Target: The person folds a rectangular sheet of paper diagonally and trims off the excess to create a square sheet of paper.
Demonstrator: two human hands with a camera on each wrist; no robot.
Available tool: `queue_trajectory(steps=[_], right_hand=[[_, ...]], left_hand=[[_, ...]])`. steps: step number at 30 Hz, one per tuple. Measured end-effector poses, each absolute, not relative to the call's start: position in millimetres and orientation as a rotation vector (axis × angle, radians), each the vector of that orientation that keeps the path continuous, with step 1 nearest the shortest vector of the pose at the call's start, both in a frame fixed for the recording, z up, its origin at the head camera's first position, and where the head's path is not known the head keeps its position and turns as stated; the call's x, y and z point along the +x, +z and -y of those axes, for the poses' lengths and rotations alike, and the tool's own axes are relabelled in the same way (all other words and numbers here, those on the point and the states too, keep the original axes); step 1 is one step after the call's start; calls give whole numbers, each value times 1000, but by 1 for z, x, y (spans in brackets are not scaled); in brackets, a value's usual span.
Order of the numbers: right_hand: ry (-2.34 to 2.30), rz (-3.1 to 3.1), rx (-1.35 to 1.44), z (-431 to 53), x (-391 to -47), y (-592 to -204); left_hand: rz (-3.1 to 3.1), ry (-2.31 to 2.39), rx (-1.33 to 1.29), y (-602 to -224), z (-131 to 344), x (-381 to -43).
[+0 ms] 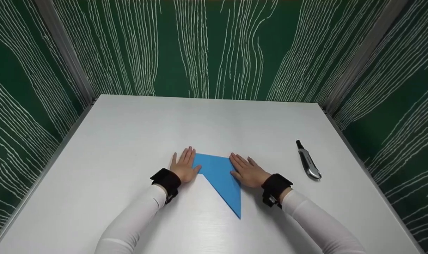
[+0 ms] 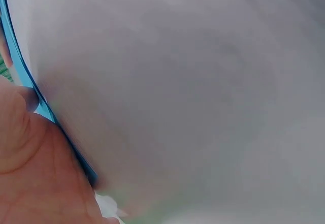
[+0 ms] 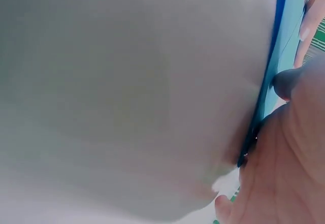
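A folded sheet of blue paper (image 1: 217, 173) lies on the white table, tapering to a point toward the person. On its left edge rests the left hand (image 1: 184, 165), fingers straight and spread, thumb on the paper. The right hand (image 1: 248, 172) lies flat along the right edge, its fingertips at the upper right corner and its thumb on the sheet. In the left wrist view the palm (image 2: 40, 168) is beside the blue paper's edge (image 2: 71, 142). The right wrist view likewise has the palm (image 3: 279, 153) close against the paper (image 3: 269, 82).
A grey and black utility knife (image 1: 308, 162) lies on the white table (image 1: 147, 120) to the right of the right hand. Green panels with wavy white lines (image 1: 214, 49) and metal posts (image 1: 64, 49) stand around the table's back and sides.
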State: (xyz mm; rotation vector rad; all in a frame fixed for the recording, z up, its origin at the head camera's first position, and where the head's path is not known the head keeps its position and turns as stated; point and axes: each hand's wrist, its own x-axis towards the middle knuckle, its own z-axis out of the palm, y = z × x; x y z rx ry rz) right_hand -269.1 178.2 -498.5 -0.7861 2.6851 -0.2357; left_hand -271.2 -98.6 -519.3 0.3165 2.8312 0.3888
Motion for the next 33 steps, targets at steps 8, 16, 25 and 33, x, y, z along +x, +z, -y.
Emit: queue_trajectory(steps=[8, 16, 25, 33], right_hand=[[-246, -2734, -784, -199, -264, -506], [-253, -2776, -798, -202, -257, -502], [-205, -2802, -781, -200, -252, -499], [-198, -2835, -785, -197, -242, -497]], left_hand=[[-2817, 428, 326, -515, 98, -267], [-2813, 424, 327, -507, 99, -263], [-2841, 429, 316, -497, 97, -257], [-2884, 343, 263, -484, 96, -251]])
